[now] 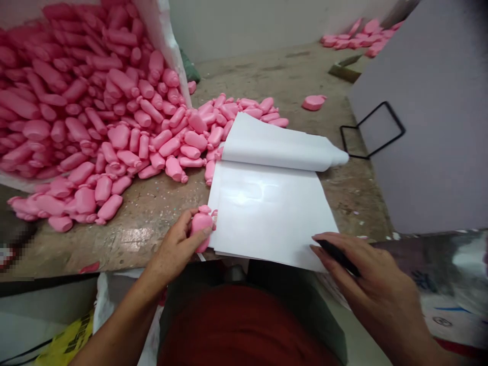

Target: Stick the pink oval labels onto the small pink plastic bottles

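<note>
My left hand (pixel 173 251) grips a small pink bottle-shaped piece (pixel 201 227) with a knobbed top, thumb across its front, at the left edge of a stack of white sheets (pixel 272 213). In my right hand (pixel 377 274) is a slim black-handled tool (pixel 338 255); its tip does not show clearly, so I cannot tell its kind. That hand is over the stack's lower right corner. The upper sheets are folded back into a loose white roll (pixel 278 145) along the far side of the stack.
A large white sack (pixel 173 46) spills many pink pieces (pixel 95 107) over the left of the worn table (pixel 141 239). A single pink piece (pixel 314 102) lies beyond the roll. At right stands a grey panel (pixel 427 132) with a black wire handle (pixel 394 119).
</note>
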Demonstrator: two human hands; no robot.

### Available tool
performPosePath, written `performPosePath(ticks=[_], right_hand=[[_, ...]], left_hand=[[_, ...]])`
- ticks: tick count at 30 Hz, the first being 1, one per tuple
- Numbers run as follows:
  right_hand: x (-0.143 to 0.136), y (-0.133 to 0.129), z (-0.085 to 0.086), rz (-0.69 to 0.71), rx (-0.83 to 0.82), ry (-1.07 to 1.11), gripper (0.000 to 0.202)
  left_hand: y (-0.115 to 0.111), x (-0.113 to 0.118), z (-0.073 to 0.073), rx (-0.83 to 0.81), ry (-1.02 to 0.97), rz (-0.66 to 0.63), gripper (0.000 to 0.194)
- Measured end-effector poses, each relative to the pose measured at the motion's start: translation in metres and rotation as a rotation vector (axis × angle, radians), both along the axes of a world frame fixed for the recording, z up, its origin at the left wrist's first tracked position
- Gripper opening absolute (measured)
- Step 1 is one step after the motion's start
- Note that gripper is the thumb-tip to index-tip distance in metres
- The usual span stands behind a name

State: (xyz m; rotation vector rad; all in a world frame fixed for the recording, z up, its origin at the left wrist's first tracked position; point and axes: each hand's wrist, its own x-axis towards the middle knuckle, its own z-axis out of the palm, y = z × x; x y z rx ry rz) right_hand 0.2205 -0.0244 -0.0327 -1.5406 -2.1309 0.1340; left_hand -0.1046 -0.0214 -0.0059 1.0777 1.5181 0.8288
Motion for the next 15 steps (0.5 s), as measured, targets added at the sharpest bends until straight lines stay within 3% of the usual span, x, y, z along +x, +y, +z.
performPosePath(ticks=[9, 15], right_hand=[[-0.052, -0.003, -0.007, 0.262, -0.053, 0.133, 0.024], [-0.066, -0.006, -0.009, 0.302, -0.023, 0.117, 0.024]], left_hand=[[-0.001, 0.004, 0.011, -0.350, -0.533, 0.131, 0.040], [-0.007, -0.003, 0.015, -0.231, -0.497, 0.240, 0.039]])
